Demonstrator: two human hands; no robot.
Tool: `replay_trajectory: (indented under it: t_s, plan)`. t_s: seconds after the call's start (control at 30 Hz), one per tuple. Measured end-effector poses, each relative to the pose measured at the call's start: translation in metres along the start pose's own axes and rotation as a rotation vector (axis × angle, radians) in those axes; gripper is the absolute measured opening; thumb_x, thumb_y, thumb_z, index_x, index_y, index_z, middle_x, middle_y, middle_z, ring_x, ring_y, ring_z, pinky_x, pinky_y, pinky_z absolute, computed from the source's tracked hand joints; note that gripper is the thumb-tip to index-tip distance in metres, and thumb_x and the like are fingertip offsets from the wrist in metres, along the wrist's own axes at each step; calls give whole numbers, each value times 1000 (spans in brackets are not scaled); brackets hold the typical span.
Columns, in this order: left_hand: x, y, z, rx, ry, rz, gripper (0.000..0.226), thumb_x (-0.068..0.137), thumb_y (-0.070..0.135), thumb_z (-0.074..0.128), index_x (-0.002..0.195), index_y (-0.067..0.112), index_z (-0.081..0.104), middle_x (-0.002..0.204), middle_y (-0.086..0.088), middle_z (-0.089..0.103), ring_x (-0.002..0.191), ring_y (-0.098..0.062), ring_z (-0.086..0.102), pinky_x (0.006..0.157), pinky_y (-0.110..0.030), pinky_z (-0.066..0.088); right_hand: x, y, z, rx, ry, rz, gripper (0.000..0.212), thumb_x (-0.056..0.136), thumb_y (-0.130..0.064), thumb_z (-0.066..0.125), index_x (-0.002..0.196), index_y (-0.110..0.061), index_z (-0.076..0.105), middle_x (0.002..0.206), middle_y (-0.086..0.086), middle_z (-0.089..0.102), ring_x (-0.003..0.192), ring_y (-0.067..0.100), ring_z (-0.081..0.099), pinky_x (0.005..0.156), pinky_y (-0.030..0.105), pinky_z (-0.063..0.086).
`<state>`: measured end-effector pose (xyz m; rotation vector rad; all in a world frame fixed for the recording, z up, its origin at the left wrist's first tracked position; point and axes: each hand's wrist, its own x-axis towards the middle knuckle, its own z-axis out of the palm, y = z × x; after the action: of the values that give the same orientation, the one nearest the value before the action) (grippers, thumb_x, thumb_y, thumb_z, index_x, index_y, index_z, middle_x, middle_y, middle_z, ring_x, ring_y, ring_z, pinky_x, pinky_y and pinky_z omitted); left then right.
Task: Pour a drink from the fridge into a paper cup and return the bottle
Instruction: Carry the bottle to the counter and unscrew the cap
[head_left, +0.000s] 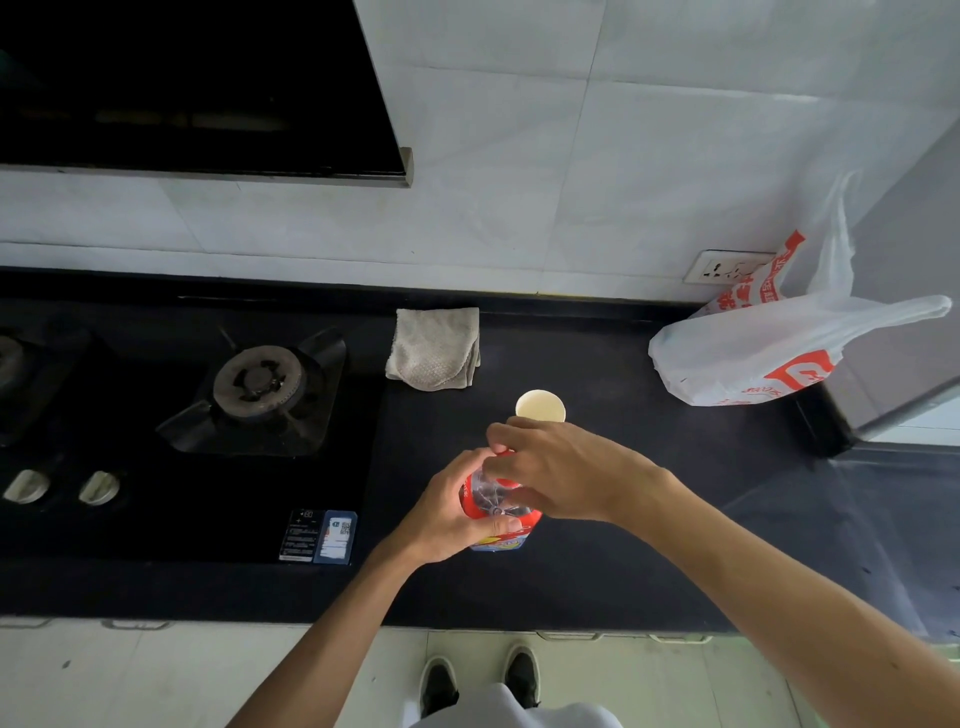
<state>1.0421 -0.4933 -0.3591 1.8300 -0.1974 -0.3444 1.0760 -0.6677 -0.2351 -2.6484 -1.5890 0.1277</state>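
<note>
Bottle (496, 501) is stood upright on desk (701, 499): body gripped by left hand (452, 512), cap (503, 453) pinched by right hand (563, 467). Cup (540, 406) is set just beyond, nearer the right hand.

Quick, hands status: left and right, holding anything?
Left hand: closed, fingers curled round the bottle.
Right hand: closed, fingers pinching the bottle's cap.
</note>
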Motion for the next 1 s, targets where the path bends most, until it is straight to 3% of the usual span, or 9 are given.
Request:
replay_trajectory:
  t_s: [0.07, 0.2, 0.27, 0.37, 0.53, 0.77, 0.93, 1.0]
  plan:
    - [0, -1, 0, -6, -5, -13, 65, 73, 30, 86, 124, 41, 48, 121, 8, 64, 113, -5, 64, 91, -21, 55, 5, -3, 7, -16, 74, 0, 20, 83, -29, 77, 94, -14, 70, 91, 5, 62, 77, 20, 60, 62, 39, 57]
    - [0, -4, 0, -24, 0, -50, 67, 69, 33, 88, 126, 20, 54, 116, 8, 66, 109, -3, 65, 84, -19, 54, 17, -12, 16, -11, 140, -1, 10, 83, -16, 74, 89, -14, 67, 79, 0, 60, 74, 18, 54, 59, 33, 52]
    - [0, -4, 1, -27, 2, -47, 67, 69, 35, 88, 126, 24, 54, 117, 8, 66, 111, -5, 65, 87, -21, 54, 19, -10, 18, 0, 153, 34, 15, 79, -14, 77, 90, -13, 66, 80, -1, 59, 76, 18, 54, 59, 33, 53]
    - [-1, -1, 1, -2, -2, -4, 68, 72, 34, 87, 129, 34, 50, 122, 9, 63, 116, -8, 62, 93, -23, 54, 14, -4, 14, 74, 130, 120, 21, 84, -26, 75, 97, -14, 64, 87, 0, 59, 82, 19, 55, 64, 36, 53]
    - [-1, -1, 0, -18, -6, 8, 69, 73, 28, 87, 132, 32, 51, 126, 4, 61, 118, -11, 62, 95, -30, 55, -2, 9, 9, 123, 111, 212, 33, 90, -41, 66, 113, -19, 62, 101, -3, 58, 92, 15, 57, 69, 22, 36]
    - [1, -2, 2, -18, -4, -9, 66, 74, 23, 87, 124, 44, 49, 123, 5, 62, 116, -10, 63, 92, -27, 55, -11, 12, 11, 327, 92, 171, 24, 91, -21, 64, 115, -20, 62, 105, -5, 54, 94, 9, 51, 79, 22, 42]
    - [1, -4, 2, 17, -14, -14, 69, 74, 29, 85, 132, 32, 50, 126, 4, 59, 119, -17, 61, 95, -36, 57, -19, 20, 17, 618, 238, 205, 27, 83, -5, 69, 105, -17, 62, 103, -8, 57, 90, 8, 56, 74, 16, 47]
    - [1, -7, 2, 18, -26, -18, 72, 74, 28, 85, 135, 30, 48, 129, 3, 56, 122, -18, 59, 95, -37, 57, -26, 26, 17, 714, 319, 250, 27, 81, -5, 72, 102, -15, 61, 98, -8, 60, 88, 11, 58, 72, 20, 50]
